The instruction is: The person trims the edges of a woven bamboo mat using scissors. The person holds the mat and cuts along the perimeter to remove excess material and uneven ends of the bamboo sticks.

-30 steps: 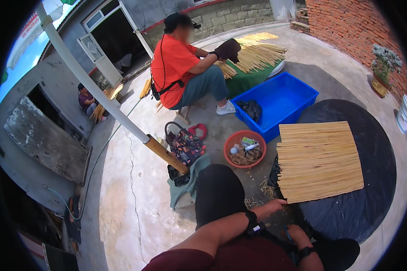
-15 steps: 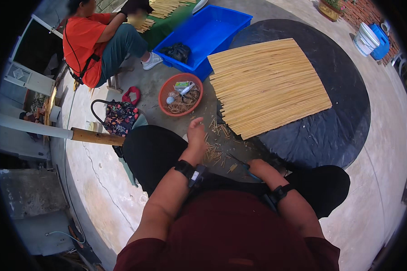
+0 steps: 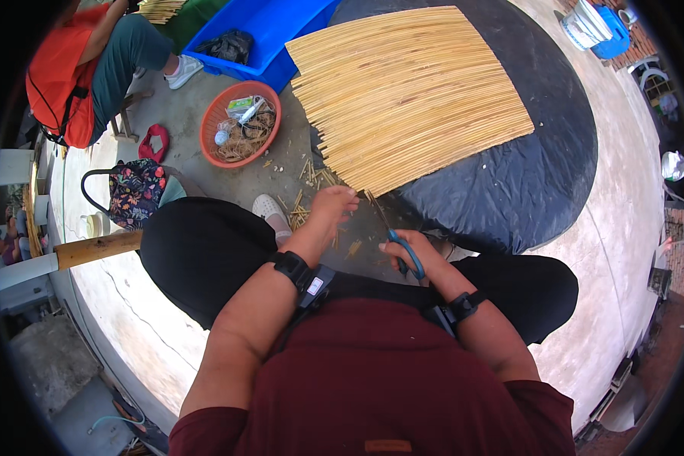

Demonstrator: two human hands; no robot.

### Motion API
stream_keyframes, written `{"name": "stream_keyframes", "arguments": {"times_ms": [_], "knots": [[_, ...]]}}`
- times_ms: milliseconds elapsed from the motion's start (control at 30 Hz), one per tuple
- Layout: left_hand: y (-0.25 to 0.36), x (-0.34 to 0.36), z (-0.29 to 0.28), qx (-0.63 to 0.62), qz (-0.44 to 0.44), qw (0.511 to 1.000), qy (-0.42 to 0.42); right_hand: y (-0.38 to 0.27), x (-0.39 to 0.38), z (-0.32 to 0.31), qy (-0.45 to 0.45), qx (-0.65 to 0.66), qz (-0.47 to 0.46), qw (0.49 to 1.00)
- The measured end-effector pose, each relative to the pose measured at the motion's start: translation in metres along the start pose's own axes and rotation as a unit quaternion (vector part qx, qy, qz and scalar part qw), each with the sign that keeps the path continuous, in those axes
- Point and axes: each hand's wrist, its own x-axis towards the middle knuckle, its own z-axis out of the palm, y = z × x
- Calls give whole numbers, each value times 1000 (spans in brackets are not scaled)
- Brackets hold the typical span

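Note:
A wide mat of straw-coloured stalks (image 3: 410,99) lies on a round surface covered in black plastic (image 3: 501,205). My right hand (image 3: 418,254) grips scissors (image 3: 410,257) by their blue handles. The blades point up toward the mat's near corner, and their tips are at the stalk ends there. Just left of that corner is my left hand (image 3: 333,209), its fingers loosely bent and somewhat apart, with nothing visible in them. Whether its fingertips touch the stalks is unclear. Short cut stalk pieces (image 3: 300,209) litter the ground beyond my left hand.
An orange basket (image 3: 207,140) with fibres and small items stands left of the mat. Behind it are a blue tub (image 3: 270,38) and a seated person in orange (image 3: 64,83). A flowered bag (image 3: 137,190) rests near my left knee. White buckets (image 3: 585,26) stand far right.
The view has shifted, so the mat sits farther left and higher. The scissors have swung up from low beside my right leg to the mat's near corner. My left hand has come close to that corner.

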Motion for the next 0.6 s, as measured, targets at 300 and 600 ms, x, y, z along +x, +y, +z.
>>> {"name": "stream_keyframes", "arguments": {"times_ms": [300,600], "knots": [[-2,5,2,-28,19,999,6,-14,1,5,-16,-22,13,1000],[-3,3,5,-30,23,999,16,-15,5,6,19,-57,2,998]]}}
